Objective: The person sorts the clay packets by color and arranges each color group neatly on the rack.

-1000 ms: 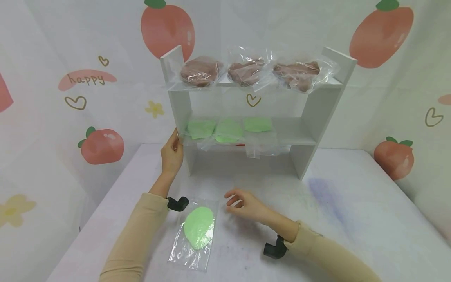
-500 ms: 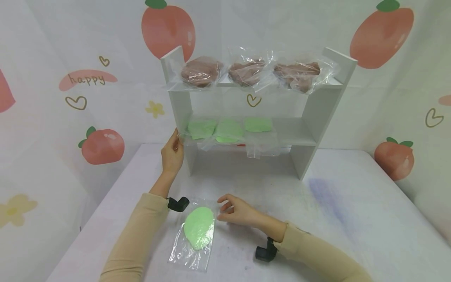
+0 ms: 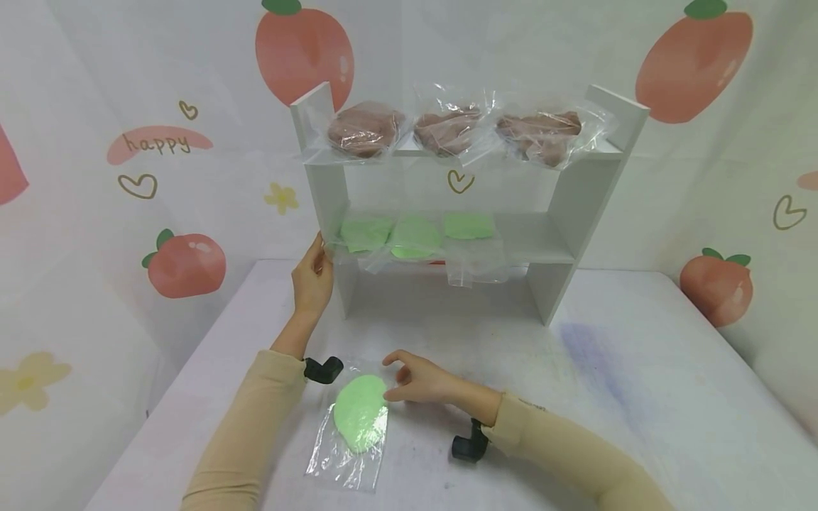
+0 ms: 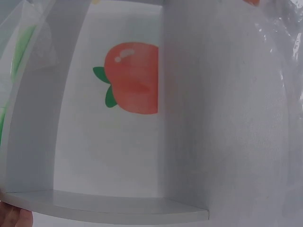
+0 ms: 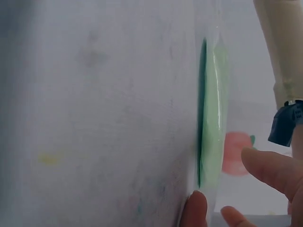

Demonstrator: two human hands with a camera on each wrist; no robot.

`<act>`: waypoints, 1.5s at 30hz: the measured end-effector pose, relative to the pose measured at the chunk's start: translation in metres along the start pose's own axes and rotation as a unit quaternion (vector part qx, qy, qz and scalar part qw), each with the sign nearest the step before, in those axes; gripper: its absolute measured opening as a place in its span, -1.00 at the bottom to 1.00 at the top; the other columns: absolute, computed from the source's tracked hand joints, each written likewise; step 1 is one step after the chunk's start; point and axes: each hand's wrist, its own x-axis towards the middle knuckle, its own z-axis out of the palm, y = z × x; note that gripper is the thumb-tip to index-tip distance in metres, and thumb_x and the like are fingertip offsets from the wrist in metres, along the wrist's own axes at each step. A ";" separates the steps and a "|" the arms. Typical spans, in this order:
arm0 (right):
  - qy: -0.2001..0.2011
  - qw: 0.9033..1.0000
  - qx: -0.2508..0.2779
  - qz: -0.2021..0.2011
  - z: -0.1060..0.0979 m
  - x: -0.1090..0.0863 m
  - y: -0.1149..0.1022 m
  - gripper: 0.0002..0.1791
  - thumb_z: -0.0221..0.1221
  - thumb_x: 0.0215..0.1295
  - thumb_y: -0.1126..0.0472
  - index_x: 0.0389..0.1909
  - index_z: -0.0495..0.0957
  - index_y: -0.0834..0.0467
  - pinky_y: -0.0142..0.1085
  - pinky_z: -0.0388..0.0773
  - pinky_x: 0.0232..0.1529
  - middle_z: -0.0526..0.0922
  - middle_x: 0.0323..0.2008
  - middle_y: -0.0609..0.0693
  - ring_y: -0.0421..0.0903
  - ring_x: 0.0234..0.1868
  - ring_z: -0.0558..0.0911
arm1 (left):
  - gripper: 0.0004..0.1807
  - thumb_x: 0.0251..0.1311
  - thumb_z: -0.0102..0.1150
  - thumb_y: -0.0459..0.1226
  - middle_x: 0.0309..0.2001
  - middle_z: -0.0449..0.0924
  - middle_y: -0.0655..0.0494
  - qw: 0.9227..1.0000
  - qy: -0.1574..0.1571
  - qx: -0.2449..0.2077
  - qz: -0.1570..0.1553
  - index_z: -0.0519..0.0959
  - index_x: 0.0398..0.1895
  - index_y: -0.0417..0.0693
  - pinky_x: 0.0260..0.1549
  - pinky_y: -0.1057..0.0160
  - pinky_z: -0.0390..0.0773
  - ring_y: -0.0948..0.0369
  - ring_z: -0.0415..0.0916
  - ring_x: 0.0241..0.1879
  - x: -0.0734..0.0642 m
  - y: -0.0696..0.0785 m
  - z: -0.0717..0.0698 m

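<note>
A clear plastic bag with a flat green slab (image 3: 361, 413) inside lies on the table, left of the middle. My right hand (image 3: 418, 377) is at its upper right edge, thumb and fingers spread apart and not pinching it. In the right wrist view the bagged slab (image 5: 215, 118) stands out edge-on, with my thumb (image 5: 270, 168) to one side. My left hand (image 3: 313, 287) holds the front edge of the white shelf's left side panel (image 3: 328, 195). Only its fingertips (image 4: 15, 216) show in the left wrist view, on the panel's outer face.
Three bags of brown lumps (image 3: 366, 131) sit on the top board. On the middle board lie three bagged green slabs (image 3: 415, 238), grouped toward the left, some bag ends hanging over the edge. A printed cloth (image 3: 192, 71) hangs behind the table (image 3: 607, 440).
My right hand has moved left across the table to the edge of the bagged green slab. The left hand stays at the shelf's side panel.
</note>
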 end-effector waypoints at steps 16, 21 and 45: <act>0.008 0.986 -0.164 0.021 0.011 0.012 -0.016 -0.26 0.40 -0.06 0.00 0.18 0.32 0.01 -0.34 0.51 -0.31 0.46 -0.09 0.16 -0.14 -0.25 0.47 | -0.53 0.32 -0.14 -0.43 0.26 0.37 -0.19 1.000 0.001 -0.003 0.001 0.28 0.32 -0.19 0.11 0.00 0.54 -0.11 0.47 0.14 0.000 0.002 0.000; 0.013 0.983 -0.182 0.010 0.014 0.010 -0.019 -0.31 0.40 -0.04 0.09 0.15 0.35 0.04 -0.44 0.42 -0.39 0.50 -0.31 0.02 -0.21 -0.35 0.40 | -0.53 0.34 -0.14 -0.42 0.28 0.35 -0.16 1.000 -0.003 -0.004 -0.001 0.27 0.32 -0.18 0.14 0.02 0.53 -0.11 0.45 0.16 0.000 0.002 0.000; 0.013 0.998 -0.047 -0.032 0.010 0.010 -0.010 -0.55 0.26 -0.02 0.44 -0.07 0.46 0.11 -0.48 0.36 -0.53 0.39 -0.49 -0.05 -0.19 -0.48 0.40 | -0.53 0.34 -0.14 -0.40 0.26 0.38 -0.15 1.000 -0.001 -0.001 -0.004 0.28 0.32 -0.15 0.13 0.04 0.54 -0.08 0.47 0.15 -0.001 0.000 -0.001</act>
